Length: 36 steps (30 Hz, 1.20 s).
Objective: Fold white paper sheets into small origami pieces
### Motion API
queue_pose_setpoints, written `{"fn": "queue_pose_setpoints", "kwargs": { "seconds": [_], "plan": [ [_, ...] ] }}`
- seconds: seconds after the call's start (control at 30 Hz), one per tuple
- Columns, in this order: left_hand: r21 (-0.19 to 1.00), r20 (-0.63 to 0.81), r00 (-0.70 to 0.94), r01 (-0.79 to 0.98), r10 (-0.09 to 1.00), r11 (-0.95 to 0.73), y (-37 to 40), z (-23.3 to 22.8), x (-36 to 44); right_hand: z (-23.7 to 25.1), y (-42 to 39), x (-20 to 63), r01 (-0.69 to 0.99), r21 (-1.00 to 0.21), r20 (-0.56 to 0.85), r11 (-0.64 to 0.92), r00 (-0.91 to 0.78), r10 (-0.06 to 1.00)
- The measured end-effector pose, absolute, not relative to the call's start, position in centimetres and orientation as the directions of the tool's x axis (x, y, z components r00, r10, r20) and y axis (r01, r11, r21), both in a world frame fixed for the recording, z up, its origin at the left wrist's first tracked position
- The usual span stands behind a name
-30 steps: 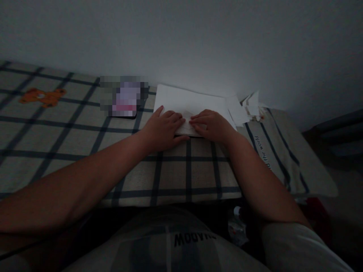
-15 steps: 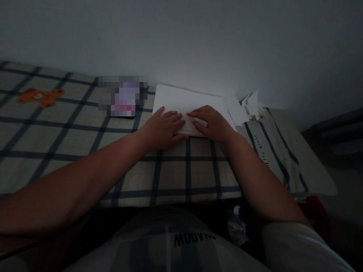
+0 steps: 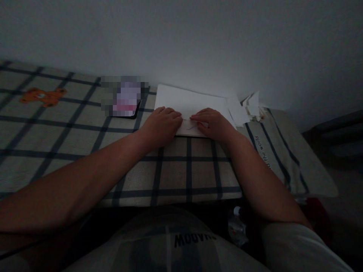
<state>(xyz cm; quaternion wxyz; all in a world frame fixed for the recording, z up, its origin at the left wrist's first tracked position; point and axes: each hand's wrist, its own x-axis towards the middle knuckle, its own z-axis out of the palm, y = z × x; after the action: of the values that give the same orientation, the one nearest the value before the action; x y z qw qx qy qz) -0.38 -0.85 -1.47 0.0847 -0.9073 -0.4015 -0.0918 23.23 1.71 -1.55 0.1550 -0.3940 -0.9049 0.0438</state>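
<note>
A small folded white paper (image 3: pixel 189 127) lies on a stack of white sheets (image 3: pixel 187 100) on a plaid-covered table (image 3: pixel 85 128). My left hand (image 3: pixel 160 124) rests palm down on the paper's left part, fingers curled at its upper edge. My right hand (image 3: pixel 211 124) presses on its right part, fingertips pointing left toward the left hand. The fingertips of both hands nearly meet over the paper's middle. Much of the paper is hidden under the hands. The scene is dim.
A blurred phone-like object (image 3: pixel 124 97) lies left of the sheets. Folded paper pieces (image 3: pixel 251 105) are piled at the right against the wall. An orange bear print (image 3: pixel 42 96) marks the cloth at far left. The table's right edge drops off near a dark floor.
My left hand's fingers have curled and slid up to the paper's top edge. My right hand shifted slightly, fingertips now pinching near the middle crease.
</note>
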Motion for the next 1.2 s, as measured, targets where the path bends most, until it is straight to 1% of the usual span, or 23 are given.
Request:
{"fn": "queue_pose_setpoints", "kwargs": {
  "seconds": [0.1, 0.23, 0.37, 0.47, 0.6, 0.83, 0.97, 1.07, 1.2],
  "plan": [
    [-0.116, 0.225, 0.648, 0.759, 0.728, -0.640, -0.8, -1.1, -0.4, -1.3, 1.4, 23.3, 0.679, -0.228, 0.273, 0.697, -0.643, 0.716],
    [-0.096, 0.210, 0.635, 0.770, 0.743, -0.631, -0.8, -1.2, -0.5, -1.4, 1.4, 23.3, 0.656, -0.272, 0.276, 0.704, -0.647, 0.710],
    [-0.139, 0.186, 0.680, 0.732, 0.709, -0.667, -0.9, -1.3, -0.6, -1.9, 1.6, 23.5, 0.648, -0.289, 0.301, 0.705, -0.637, 0.709],
    [-0.156, 0.185, 0.694, 0.720, 0.696, -0.677, -1.0, -1.3, -0.6, -2.2, 1.7, 23.6, 0.642, -0.301, 0.284, 0.706, -0.646, 0.708],
    [-0.099, 0.214, 0.668, 0.741, 0.713, -0.665, -1.3, -1.4, -0.3, -2.2, 1.5, 23.5, 0.610, -0.337, 0.278, 0.717, -0.663, 0.695],
    [-0.003, 0.145, 0.699, 0.708, 0.700, -0.706, -1.1, -1.8, -0.5, -2.3, 1.5, 23.5, 0.592, -0.371, 0.294, 0.715, -0.655, 0.696],
    [0.014, 0.104, 0.721, 0.688, 0.685, -0.726, -0.9, -1.7, -0.7, -2.1, 1.6, 23.8, 0.620, -0.347, 0.283, 0.704, -0.646, 0.709],
    [0.054, 0.073, 0.729, 0.679, 0.681, -0.733, -0.7, -1.8, -0.7, -1.7, 1.5, 23.9, 0.640, -0.322, 0.285, 0.697, -0.637, 0.716],
    [0.093, 0.070, 0.740, 0.662, 0.669, -0.743, -0.5, -2.2, -0.8, -1.4, 1.3, 23.8, 0.686, -0.277, 0.254, 0.673, -0.623, 0.740]
  ]
}}
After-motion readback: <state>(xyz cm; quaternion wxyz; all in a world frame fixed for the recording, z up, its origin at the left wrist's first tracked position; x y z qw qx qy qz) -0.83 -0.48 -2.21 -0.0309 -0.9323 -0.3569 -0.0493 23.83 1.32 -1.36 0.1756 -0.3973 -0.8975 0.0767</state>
